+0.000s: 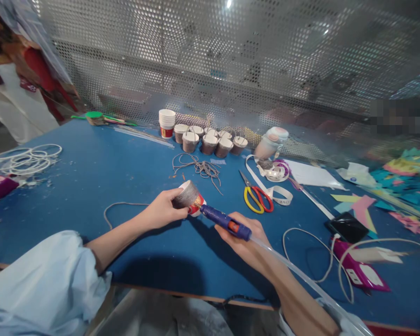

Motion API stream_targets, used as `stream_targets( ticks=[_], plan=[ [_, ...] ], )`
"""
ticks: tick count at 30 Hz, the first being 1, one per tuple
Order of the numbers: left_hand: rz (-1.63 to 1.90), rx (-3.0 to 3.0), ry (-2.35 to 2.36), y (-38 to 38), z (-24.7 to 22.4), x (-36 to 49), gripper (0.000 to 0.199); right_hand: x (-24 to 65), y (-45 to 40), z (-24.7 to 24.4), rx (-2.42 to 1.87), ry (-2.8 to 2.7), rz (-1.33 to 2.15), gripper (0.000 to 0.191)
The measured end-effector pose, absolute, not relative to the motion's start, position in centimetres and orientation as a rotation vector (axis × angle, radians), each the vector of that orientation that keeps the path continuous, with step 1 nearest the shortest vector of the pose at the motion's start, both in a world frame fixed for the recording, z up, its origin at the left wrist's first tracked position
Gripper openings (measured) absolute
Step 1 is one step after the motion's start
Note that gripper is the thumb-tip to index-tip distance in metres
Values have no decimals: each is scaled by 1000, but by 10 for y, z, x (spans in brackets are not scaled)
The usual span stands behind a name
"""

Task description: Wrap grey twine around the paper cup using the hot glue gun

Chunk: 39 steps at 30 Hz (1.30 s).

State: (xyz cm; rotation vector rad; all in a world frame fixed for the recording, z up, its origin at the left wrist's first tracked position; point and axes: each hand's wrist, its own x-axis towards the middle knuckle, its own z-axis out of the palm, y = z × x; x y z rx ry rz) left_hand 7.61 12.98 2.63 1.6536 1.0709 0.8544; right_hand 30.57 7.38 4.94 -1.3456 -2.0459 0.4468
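Observation:
My left hand [167,208] is closed around a paper cup [188,195], tilted on its side above the table. Grey cord covers much of the cup, and its red printed base faces right. In my right hand [247,235] is a blue glue gun [225,222] with a long clear glue stick trailing from its rear. The gun's nozzle is at the cup's red part; whether it touches, I cannot tell. A grey cord [126,203] runs along the table from near my left hand.
Several cord-wrapped cups [209,144] and a stack of paper cups [167,122] stand at the back. Scissors [257,196], tangled cord [203,167], white ribbon [280,196] and a phone [348,227] lie around. A person [21,93] stands far left.

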Motion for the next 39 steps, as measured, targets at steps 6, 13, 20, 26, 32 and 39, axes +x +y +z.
stream_targets(
  ticks=[6, 13, 20, 26, 32, 39],
  plan=[
    [842, 1655, 1046, 130, 25, 74, 22, 310, 76, 51, -1413, -2033, 463, 24],
    [831, 1702, 987, 131, 25, 70, 28, 311, 78, 58, -1491, -1916, 623, 31],
    [811, 1728, 964, 130, 29, 69, 29, 310, 77, 66, -1586, -1893, 717, 34],
    [807, 1755, 952, 129, 29, 68, 27, 310, 76, 69, -1586, -1890, 739, 35],
    [806, 1811, 915, 129, 29, 67, 28, 312, 77, 69, -1597, -1879, 711, 33],
    [790, 1850, 874, 130, 30, 65, 28, 315, 78, 72, -1558, -1876, 754, 31]
  ],
)
